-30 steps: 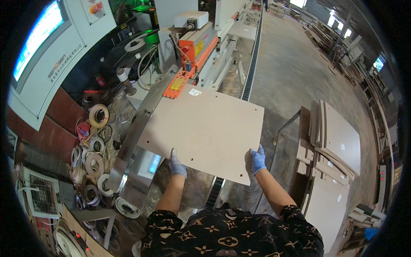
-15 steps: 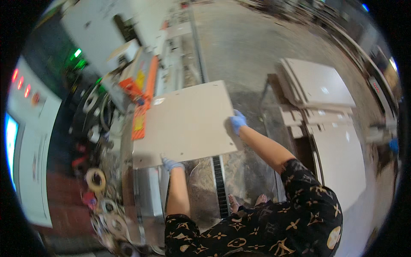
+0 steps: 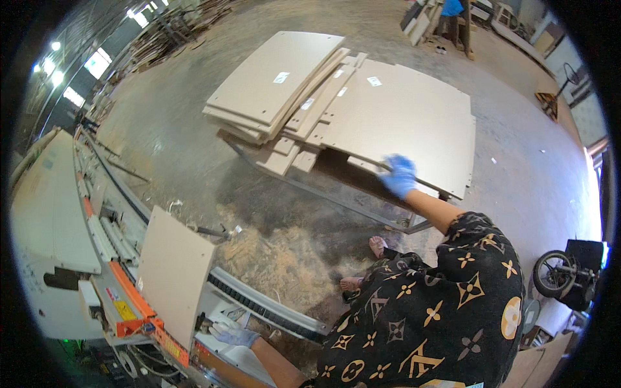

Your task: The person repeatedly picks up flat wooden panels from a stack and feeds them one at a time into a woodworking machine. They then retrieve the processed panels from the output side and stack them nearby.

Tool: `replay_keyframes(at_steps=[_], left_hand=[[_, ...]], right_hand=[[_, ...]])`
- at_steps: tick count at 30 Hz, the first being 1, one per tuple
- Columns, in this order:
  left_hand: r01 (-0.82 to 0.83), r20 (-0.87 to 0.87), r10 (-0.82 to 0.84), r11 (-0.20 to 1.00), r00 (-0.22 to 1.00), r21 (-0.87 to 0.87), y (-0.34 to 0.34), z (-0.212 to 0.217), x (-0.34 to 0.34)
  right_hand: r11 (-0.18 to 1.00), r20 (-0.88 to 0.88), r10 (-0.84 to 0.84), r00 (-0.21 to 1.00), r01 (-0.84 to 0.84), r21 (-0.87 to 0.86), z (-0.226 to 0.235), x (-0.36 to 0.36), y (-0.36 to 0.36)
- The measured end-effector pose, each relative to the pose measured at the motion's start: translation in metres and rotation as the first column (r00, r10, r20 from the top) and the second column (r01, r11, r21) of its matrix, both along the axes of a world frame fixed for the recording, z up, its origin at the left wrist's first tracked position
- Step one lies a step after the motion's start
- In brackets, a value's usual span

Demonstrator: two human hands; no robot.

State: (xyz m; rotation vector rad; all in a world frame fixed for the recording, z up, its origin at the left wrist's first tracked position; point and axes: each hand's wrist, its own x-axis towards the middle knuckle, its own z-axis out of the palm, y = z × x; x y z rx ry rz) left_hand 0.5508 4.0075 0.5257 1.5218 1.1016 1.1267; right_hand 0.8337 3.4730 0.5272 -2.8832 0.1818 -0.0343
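Note:
A pale fibreboard panel (image 3: 173, 271) lies on the feed table of the edge machine (image 3: 55, 220) at lower left. My left hand (image 3: 233, 334), in a blue glove, rests at the panel's near corner with its fingers spread against the edge. My right hand (image 3: 399, 176), also blue-gloved and blurred, is stretched out to the near edge of a large panel (image 3: 407, 110) on top of a stack. Whether its fingers have closed on that edge is unclear.
A second stack of panels (image 3: 275, 81) sits left of the large one on a low metal frame (image 3: 310, 191). Sawdust (image 3: 284, 258) is piled on the concrete floor by my bare feet. A wheeled cart (image 3: 559, 271) stands at right. Another person (image 3: 451, 8) is far off.
My view has swung right from the machine toward the stacks. My right hand has left the panel on the machine and reached to the large panel. The left hand stays at the machine panel.

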Motion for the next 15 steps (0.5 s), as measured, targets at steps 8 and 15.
replay_keyframes(at_steps=[8, 15], left_hand=[[0.662, 0.183, -0.677, 0.736, 0.713, 0.146, -0.143, -0.023, 0.175], [0.847, 0.178, -0.853, 0.42, 0.491, -0.325, -0.266, -0.086, 0.321]], right_hand=[[0.377, -0.065, -0.879, 0.473, 0.769, 0.516, -0.09, -0.089, -0.204], [0.228, -0.026, -0.675, 0.737, 0.241, 0.943, -0.078, -0.119, -0.196]])
